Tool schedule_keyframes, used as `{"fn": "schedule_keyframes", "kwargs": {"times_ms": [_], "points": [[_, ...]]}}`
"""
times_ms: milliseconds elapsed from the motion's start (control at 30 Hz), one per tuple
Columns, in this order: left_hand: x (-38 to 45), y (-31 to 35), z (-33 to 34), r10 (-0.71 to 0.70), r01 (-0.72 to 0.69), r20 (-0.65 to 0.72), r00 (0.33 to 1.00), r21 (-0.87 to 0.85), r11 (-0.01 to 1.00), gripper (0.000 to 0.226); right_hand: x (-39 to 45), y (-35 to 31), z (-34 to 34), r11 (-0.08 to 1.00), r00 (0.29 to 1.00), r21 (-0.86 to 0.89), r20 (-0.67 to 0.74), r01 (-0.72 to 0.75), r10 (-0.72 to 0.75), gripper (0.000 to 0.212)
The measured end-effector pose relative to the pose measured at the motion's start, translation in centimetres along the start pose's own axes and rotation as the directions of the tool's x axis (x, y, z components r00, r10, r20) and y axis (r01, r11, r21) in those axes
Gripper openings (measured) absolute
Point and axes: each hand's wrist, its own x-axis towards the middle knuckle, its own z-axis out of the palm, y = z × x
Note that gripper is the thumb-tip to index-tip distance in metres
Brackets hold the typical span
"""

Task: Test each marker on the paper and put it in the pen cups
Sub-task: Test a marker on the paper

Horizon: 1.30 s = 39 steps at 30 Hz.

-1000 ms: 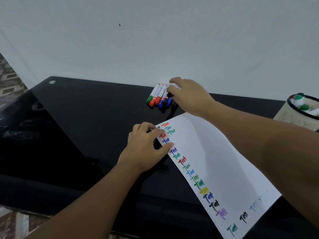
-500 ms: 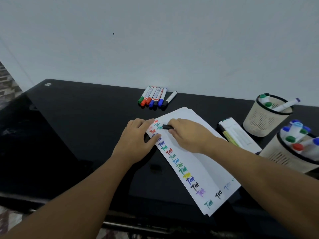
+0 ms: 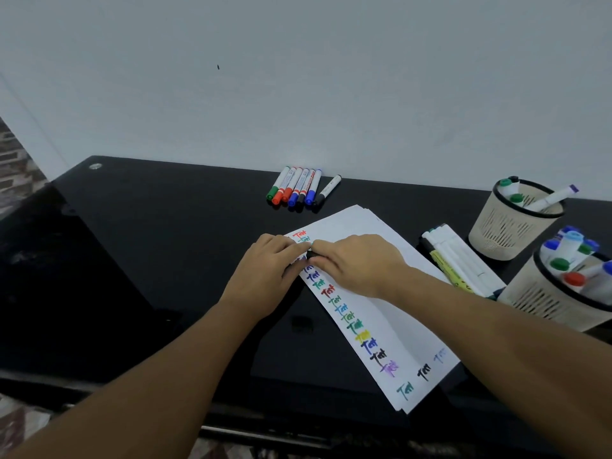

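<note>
Both hands meet over the top corner of the paper (image 3: pixel 381 293): the right hand (image 3: pixel 357 265) is curled round a black-capped marker (image 3: pixel 311 254), and the left hand (image 3: pixel 265 276) pinches its cap end. Looks like uncapping, so next comes a straight pull, then a scribble. Six smooth plastic markers (image 3: pixel 299 188) wait on the glossy black desk (image 3: pixel 165 243); the two ribbed cream pen cups (image 3: pixel 510 226) sit off right.
</note>
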Motion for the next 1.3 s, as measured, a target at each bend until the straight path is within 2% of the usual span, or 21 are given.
{"fn": "schedule_keyframes", "kwargs": {"times_ms": [67,200,367,633,700,767,867,967,1033,1100,1133,1167,1233,1300], "points": [[0.0,0.0,0.0,-0.002,0.002,-0.01,1.0,-0.001,1.0,0.036,0.1,0.0,-0.3,1.0,1.0,0.025,-0.004,0.011,-0.011,0.034],[0.0,0.0,-0.1,-0.033,0.033,-0.007,0.999,-0.006,0.999,0.041,0.0,0.1,-0.5,0.984,0.999,0.181,0.044,0.001,-0.009,0.023],[0.0,0.0,0.1,-0.022,0.022,-0.011,1.0,-0.007,1.0,0.04,0.0,0.1,-0.4,0.998,0.999,0.052,0.02,0.036,-0.037,0.021],[0.0,0.1,-0.2,-0.032,0.033,0.023,0.999,-0.013,0.999,0.03,0.0,0.1,-1.5,0.999,0.999,-0.031,0.013,0.03,-0.03,0.039],[0.1,0.2,-0.3,-0.077,0.078,0.039,0.996,-0.026,0.997,0.029,0.0,0.0,-1.6,1.0,1.0,-0.013,0.001,0.015,-0.015,0.041],[0.2,0.3,-0.4,-0.144,0.145,0.03,0.989,-0.042,0.988,0.027,-0.2,0.0,-1.6,0.993,1.0,0.114,0.004,-0.028,0.028,0.035],[0.3,0.1,-0.2,-0.235,0.235,0.008,0.972,-0.019,0.972,0.024,-0.7,0.7,-1.9,0.865,0.992,0.487,0.032,-0.122,0.122,0.03],[0.2,-0.2,0.1,-0.306,0.306,0.021,0.952,0.004,0.952,0.028,-0.6,1.2,-1.6,0.594,0.956,0.778,0.03,-0.205,0.291,0.031],[0.2,-0.2,0.1,-0.332,0.332,0.045,0.942,-0.012,0.943,0.035,-0.4,1.1,-1.3,0.41,0.93,0.881,0.084,-0.237,0.357,0.04],[0.3,-0.2,0.1,-0.319,0.322,0.064,0.946,-0.043,0.946,0.045,-0.4,0.9,-1.0,0.315,0.933,0.917,0.134,-0.245,0.335,0.046],[0.3,-0.2,0.1,-0.301,0.304,0.075,0.951,-0.046,0.951,0.048,-0.5,0.7,-0.7,0.316,0.938,0.917,0.14,-0.244,0.317,0.049],[0.3,-0.3,0.2,-0.28,0.284,0.085,0.956,-0.041,0.958,0.048,-0.6,0.6,-0.3,0.361,0.943,0.901,0.128,-0.24,0.308,0.049],[0.4,-0.5,0.4,-0.256,0.259,0.094,0.962,-0.02,0.966,0.044,-0.5,0.6,0.8,0.479,0.942,0.854,0.041,-0.205,0.332,0.035],[0.5,-0.7,0.5,-0.251,0.252,0.09,0.964,-0.003,0.968,0.041,-0.4,0.3,1.4,0.481,0.926,0.865,-0.053,-0.144,0.374,0.016]]}}
